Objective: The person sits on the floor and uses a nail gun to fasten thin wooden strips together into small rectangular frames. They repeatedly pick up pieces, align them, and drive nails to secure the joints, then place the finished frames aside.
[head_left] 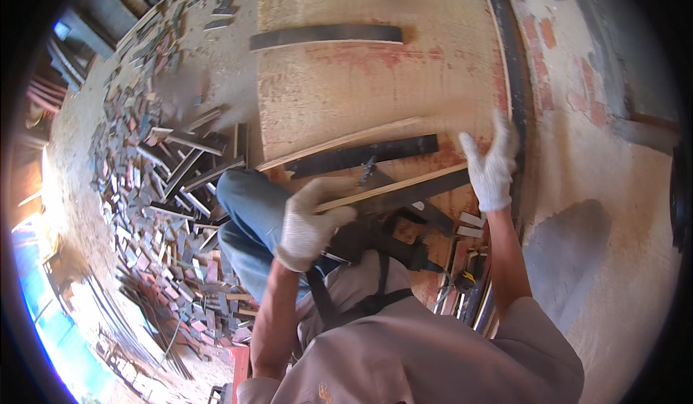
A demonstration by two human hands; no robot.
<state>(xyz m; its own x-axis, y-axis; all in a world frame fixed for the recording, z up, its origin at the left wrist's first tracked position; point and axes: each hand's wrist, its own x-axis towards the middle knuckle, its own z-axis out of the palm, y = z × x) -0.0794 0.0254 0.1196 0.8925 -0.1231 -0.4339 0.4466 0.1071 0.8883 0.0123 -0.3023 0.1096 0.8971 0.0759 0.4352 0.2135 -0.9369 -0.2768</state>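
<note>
Head view: the white-gloved left hand point(309, 225) has its fingers clamped on a long, pale-edged, black-faced wooden strip point(404, 185) above a tan, red-stained plywood sheet point(346, 90); the white-gloved right hand point(491, 164) (fingers spread apart) is at its far end.

Lies open across the bare plywood sheet point(346, 90), between the dark upper strip point(325, 37) and the pale thin strip point(339, 143). Closes off toward lower left at the heap of offcuts point(173, 209), rightward at the long dark edge strip point(514, 65). Tightens lower down: crowded by the held strip point(404, 185), the left hand point(309, 224), the right hand point(493, 166), the bent knee point(247, 193) and the black tool point(364, 242).
</note>
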